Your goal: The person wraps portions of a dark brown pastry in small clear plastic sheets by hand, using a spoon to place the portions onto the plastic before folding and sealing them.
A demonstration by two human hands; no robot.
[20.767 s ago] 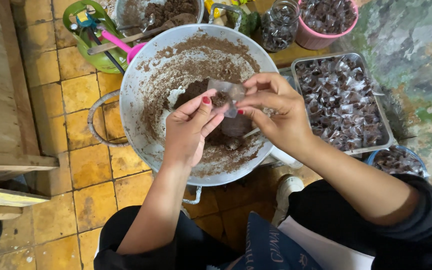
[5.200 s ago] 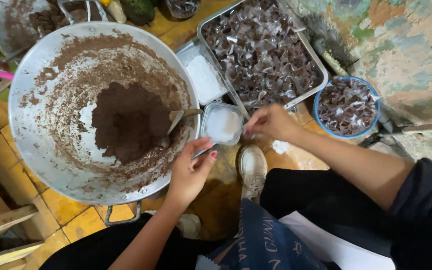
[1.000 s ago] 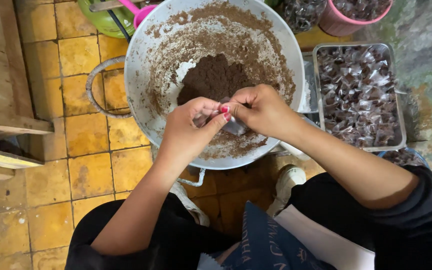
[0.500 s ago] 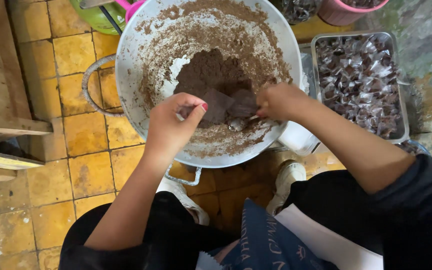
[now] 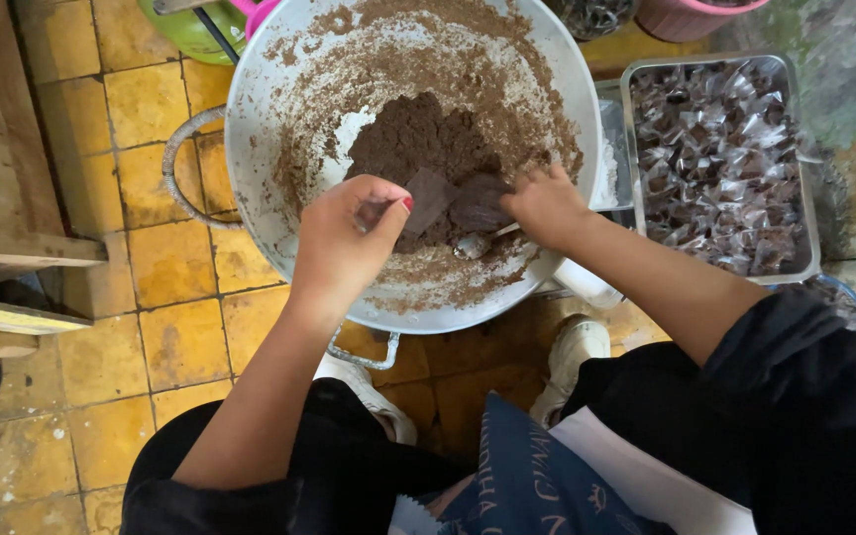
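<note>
While my left hand point(image 5: 349, 238) is pinching the clear wrapper point(image 5: 430, 198) at frame centre, my right hand point(image 5: 545, 206) is gripping its filled end over the basin point(image 5: 250, 149), so I reckon twisting it shut comes next.

My left hand point(image 5: 349, 243) has a red-painted thumbnail. The basin point(image 5: 250, 168) is white, smeared brown; the paste point(image 5: 418, 139) in it is dark brown. Floor tiles point(image 5: 180, 337) are yellow. My sleeves point(image 5: 804, 396) are black. The tray point(image 5: 804, 159) is grey metal.
</note>
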